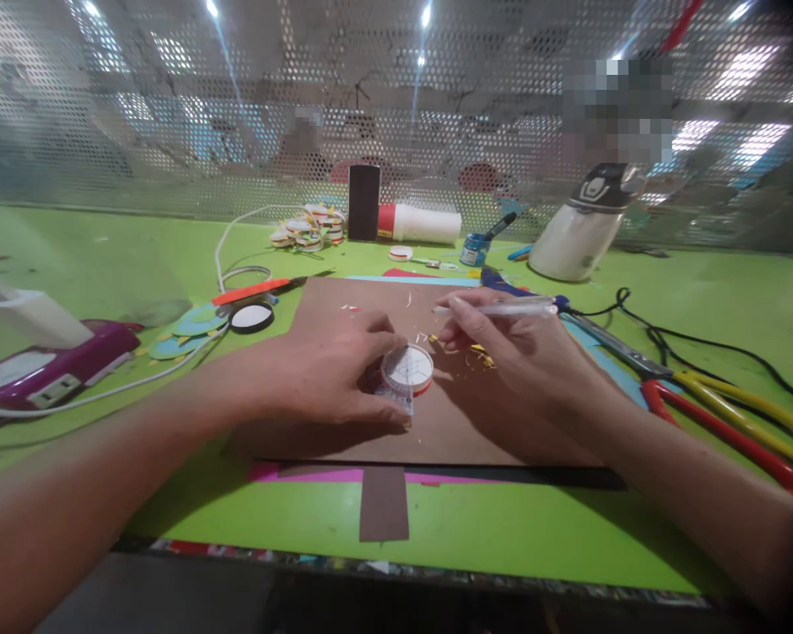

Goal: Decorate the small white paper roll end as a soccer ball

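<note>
A round white disc (408, 368) with a red edge and thin dark lines on its face lies on a brown sheet (344, 436). My left hand (344, 365) grips a clear ruler (400, 398) between thumb and fingers, laying it across the disc's left part. To the right of the disc, my right hand (502, 339) is closed around a pen (508, 308) with a clear barrel. The pen's tip points left and is apart from the disc. Small yellow scraps (481, 354) and pale shavings lie beside the right fingers.
Large scissors (674, 396) with red and yellow handles lie right, near a black cable. An orange cutter (251, 291), a black-rimmed round lid (251, 317) and a purple power strip (53, 361) are left. Behind stand a phone (364, 202), blue jar (474, 250) and white bottle (578, 238).
</note>
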Tool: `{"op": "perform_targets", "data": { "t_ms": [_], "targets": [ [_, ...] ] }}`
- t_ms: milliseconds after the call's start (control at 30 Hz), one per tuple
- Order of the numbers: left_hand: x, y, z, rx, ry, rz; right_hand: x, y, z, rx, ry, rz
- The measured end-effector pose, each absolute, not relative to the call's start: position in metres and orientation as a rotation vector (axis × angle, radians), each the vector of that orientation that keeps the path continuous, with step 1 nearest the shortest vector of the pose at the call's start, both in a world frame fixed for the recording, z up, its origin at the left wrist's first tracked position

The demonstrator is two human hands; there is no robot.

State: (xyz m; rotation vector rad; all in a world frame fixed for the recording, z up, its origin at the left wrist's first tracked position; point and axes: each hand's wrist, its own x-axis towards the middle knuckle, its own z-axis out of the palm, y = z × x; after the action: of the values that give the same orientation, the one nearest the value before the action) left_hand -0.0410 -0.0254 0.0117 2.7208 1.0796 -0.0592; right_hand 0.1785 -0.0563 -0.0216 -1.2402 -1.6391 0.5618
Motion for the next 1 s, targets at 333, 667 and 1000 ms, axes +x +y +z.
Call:
{"op": "perform_targets", "data": {
  "t_ms": [333, 667, 1000],
  "targets": [
    [-0.044, -0.024, 0.008, 2.727, 1.034, -0.023, 0.178, -0.054, -0.025, -1.156, -1.663, 0.623],
    [-0.042, -0.025, 0.01, 2.701, 1.05, -0.049, 0.171, -0.058, -0.015, -1.207, -1.572, 0.545],
    [-0.043, -0.026, 0.007, 2.62, 1.053, -0.01, 0.168, -0.069, -0.01, -1.172, -1.553, 0.496]
  ]
}}
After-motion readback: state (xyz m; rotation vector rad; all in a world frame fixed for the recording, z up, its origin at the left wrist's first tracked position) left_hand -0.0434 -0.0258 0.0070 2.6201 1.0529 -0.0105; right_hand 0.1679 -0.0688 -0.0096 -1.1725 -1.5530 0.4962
